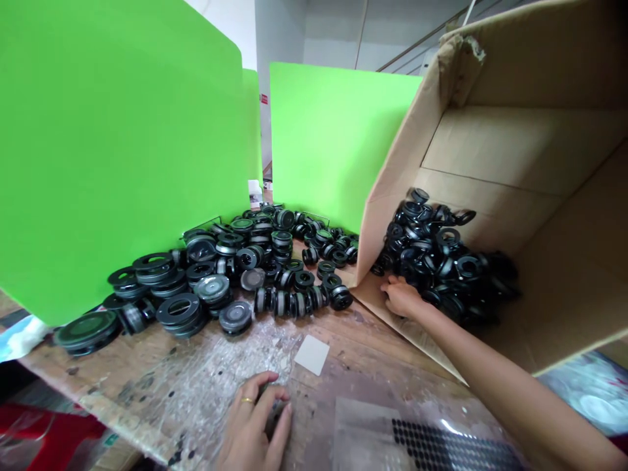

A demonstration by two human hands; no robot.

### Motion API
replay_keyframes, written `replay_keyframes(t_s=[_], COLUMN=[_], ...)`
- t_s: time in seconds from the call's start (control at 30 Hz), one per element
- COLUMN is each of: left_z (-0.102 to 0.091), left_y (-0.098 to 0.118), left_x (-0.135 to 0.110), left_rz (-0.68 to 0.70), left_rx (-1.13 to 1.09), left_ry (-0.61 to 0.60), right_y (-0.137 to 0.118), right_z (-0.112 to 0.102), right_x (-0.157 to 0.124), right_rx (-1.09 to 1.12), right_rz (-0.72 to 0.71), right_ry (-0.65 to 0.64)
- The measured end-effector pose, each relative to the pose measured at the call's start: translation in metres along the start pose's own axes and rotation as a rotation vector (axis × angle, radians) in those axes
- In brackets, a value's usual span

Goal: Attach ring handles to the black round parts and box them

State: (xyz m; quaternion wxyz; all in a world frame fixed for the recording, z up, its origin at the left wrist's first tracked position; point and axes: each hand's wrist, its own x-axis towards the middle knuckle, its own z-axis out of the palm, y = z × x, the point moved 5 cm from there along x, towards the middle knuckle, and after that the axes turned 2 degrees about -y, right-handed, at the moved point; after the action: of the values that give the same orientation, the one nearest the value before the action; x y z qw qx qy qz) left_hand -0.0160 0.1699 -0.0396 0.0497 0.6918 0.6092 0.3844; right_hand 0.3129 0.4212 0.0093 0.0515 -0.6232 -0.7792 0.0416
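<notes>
My left hand [258, 422], with a gold ring on one finger, rests at the near edge of the wooden table. Its fingers curl round something dark that is mostly hidden. My right hand [402, 297] reaches into a large cardboard box [495, 140] tipped on its side. Its fingers are loosely bent and slightly apart near the box's lower front edge, beside a heap of black ring-shaped parts [417, 252]; I see nothing held in them. More round black parts [181, 314] stand in stacks and rows across the table, several with grey or greenish faces.
A pale square card [313, 354] lies in front of the stacks. A clear sheet with rows of black dots [441, 445] is at the near right. Green partitions [122, 150] rise behind. A red stool [59, 432] is below left. Scraps of clear film [216, 373] litter the tabletop.
</notes>
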Motion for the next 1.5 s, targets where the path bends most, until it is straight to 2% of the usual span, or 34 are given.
replay_keyframes(t_s=[0.1,0.2,0.33,0.43,0.63,0.77,0.83,0.93,1.0,1.1,1.17,1.27,1.33,1.4,1.5], left_z=[-0.001,-0.003,-0.006,-0.008,-0.012,-0.02,-0.02,-0.012,-0.01,-0.016,-0.026,-0.042,-0.048,-0.049,-0.047], left_y=[0.004,0.008,0.012,0.016,0.016,0.024,0.04,0.081,0.105,0.113,0.109,0.107,0.11,0.112,0.108], left_x=[0.0,0.0,-0.001,-0.002,0.001,-0.001,-0.006,-0.022,-0.034,-0.047,-0.052,-0.06,-0.067,-0.074,-0.082], left_rz=[-0.018,-0.036,-0.051,-0.057,-0.072,-0.118,-0.148,-0.17,-0.197,-0.288,-0.293,-0.193,-0.104,-0.057,-0.121], left_rx=[-0.019,-0.043,-0.071,-0.089,-0.176,-0.35,-0.564,-1.024,-1.173,-1.094,-0.929,-0.717,-0.697,-0.716,-0.729], left_ry=[-0.011,-0.01,-0.006,-0.014,0.013,0.042,-0.032,-0.29,-0.424,-0.473,-0.477,-0.553,-0.643,-0.691,-0.628], right_y=[-0.015,-0.026,-0.028,-0.027,-0.034,-0.061,-0.087,-0.135,-0.161,-0.178,-0.179,-0.18,-0.185,-0.194,-0.209], right_z=[-0.002,-0.009,-0.021,-0.026,-0.023,-0.012,-0.004,0.01,0.014,0.011,0.008,0.006,0.006,0.005,0.009], right_x=[-0.021,-0.04,-0.062,-0.077,-0.118,-0.165,-0.193,-0.232,-0.254,-0.275,-0.285,-0.297,-0.306,-0.314,-0.325], right_rx=[0.205,0.437,0.765,1.016,1.45,1.655,1.745,1.962,2.056,1.998,1.862,1.572,1.359,1.192,1.144], right_rz=[-0.116,-0.157,-0.081,0.006,0.149,0.179,0.198,0.251,0.273,0.21,0.131,0.054,0.007,-0.064,-0.108], right_ry=[0.068,0.186,0.386,0.471,0.564,0.567,0.535,0.455,0.416,0.312,0.163,-0.108,-0.219,-0.271,-0.25])
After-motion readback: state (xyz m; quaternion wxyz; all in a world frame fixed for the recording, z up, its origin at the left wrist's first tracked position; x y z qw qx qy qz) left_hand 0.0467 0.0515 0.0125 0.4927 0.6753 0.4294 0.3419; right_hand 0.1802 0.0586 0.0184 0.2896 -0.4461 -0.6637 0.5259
